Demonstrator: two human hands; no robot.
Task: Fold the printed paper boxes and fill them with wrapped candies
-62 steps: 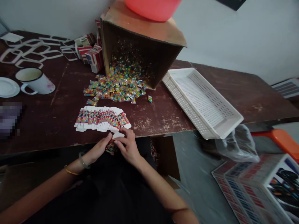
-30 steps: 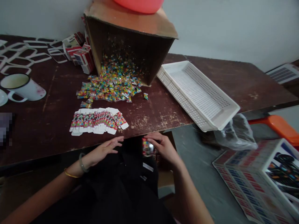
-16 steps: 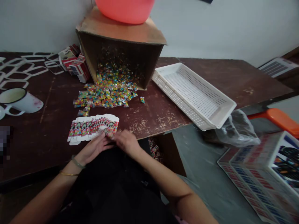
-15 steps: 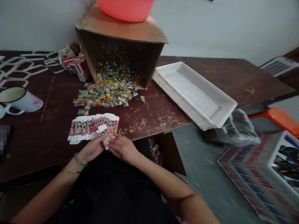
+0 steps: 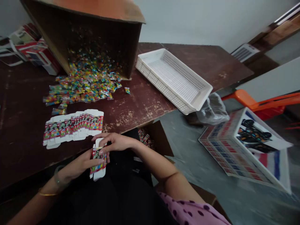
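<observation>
My left hand [image 5: 81, 164] is closed around a small printed candy box [image 5: 96, 168] with white end flaps, just past the table's near edge and above my lap. My right hand [image 5: 117, 142] grips the same box near its upper flap, the thumb on the printed face. On the table beyond my hands lies a fanned row of flat candy boxes [image 5: 72, 126] with the same print. Behind that row, a heap of small clear-wrapped colourful candies [image 5: 82, 84] spills out of a cardboard box [image 5: 133, 40] lying on its side.
A white perforated plastic tray [image 5: 161, 89] sits right of the heap, overhanging the table edge. Below the table, an open carton [image 5: 161, 137] contains small red packs. A striped bin [image 5: 225, 153] and an orange chair [image 5: 246, 98] stand at right. Stacked red-and-white boxes [image 5: 37, 50] are at left.
The view has swung right and closer. Both hands have come back from the row to over my lap, and the held box now stands with its white flaps showing.
</observation>
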